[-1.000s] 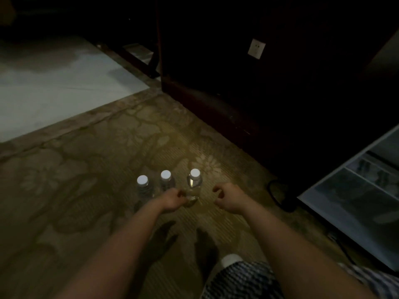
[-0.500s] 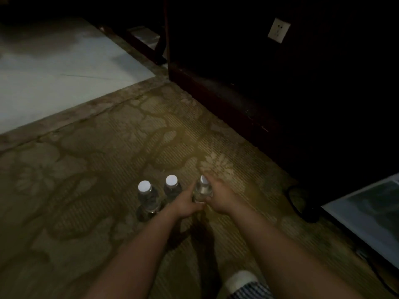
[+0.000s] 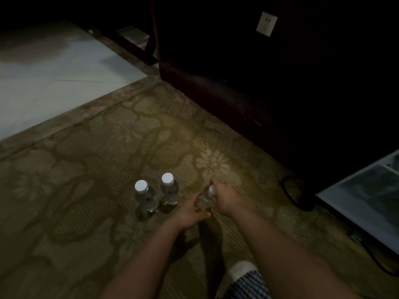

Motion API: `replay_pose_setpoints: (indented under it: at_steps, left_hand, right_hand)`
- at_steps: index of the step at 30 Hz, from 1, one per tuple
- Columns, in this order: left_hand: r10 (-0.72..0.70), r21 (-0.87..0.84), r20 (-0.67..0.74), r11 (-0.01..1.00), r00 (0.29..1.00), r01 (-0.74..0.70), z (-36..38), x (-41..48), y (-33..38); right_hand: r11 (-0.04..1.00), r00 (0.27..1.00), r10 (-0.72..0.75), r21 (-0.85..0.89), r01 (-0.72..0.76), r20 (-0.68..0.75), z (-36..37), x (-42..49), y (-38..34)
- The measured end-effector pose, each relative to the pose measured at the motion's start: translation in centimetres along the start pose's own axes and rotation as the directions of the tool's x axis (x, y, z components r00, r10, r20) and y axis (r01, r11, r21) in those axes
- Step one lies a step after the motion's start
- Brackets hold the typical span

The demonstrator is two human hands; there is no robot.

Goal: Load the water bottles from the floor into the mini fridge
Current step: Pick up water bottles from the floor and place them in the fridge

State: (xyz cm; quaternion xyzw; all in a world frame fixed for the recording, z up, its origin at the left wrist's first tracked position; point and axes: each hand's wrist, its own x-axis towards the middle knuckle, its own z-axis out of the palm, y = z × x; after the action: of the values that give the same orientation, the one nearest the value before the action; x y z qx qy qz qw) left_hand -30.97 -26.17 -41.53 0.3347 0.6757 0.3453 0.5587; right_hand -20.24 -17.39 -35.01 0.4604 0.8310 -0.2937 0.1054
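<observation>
Low in the centre of the frame, both hands close on one water bottle (image 3: pixel 206 198). The right hand (image 3: pixel 225 196) wraps its grip around the neck just under the white cap, and the left hand (image 3: pixel 191 212) pinches the lower body. Whether its base touches the patterned carpet (image 3: pixel 97 180) cannot be told. Just to its left, two more bottles (image 3: pixel 145 196) (image 3: pixel 170 189) stand upright side by side. The mini fridge door (image 3: pixel 364 201) lies open at the right edge.
</observation>
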Motion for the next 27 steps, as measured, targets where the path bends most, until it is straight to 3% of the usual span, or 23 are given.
replay_pose_setpoints:
  at_steps: [5, 15, 19, 27]
  left_hand:
    - [0.021, 0.039, 0.018, 0.999, 1.0, -0.022, 1.2, -1.5, 0.8]
    - [0.186, 0.068, -0.198, 0.982, 0.962, -0.176, 2.7, -4.7, 6.5]
    - [0.234, 0.08, -0.119, 0.971, 0.965, -0.226, 4.2, -6.6, 10.0]
    - [0.416, 0.081, -0.118, 0.909, 0.902, -0.409, 9.5, -9.7, 16.0]
  right_hand:
    - [0.999, 0.999, -0.033, -0.003, 0.033, 0.024, -1.0, -1.2, -0.2]
    - [0.98, 0.98, -0.197, -0.033, 0.198, 0.036, -8.7, -4.3, -1.7]
    - [0.982, 0.982, -0.187, -0.034, 0.187, 0.015, -12.2, -7.1, -0.4]
    - [0.976, 0.943, -0.158, 0.101, 0.195, -0.294, -17.5, -15.6, 3.3]
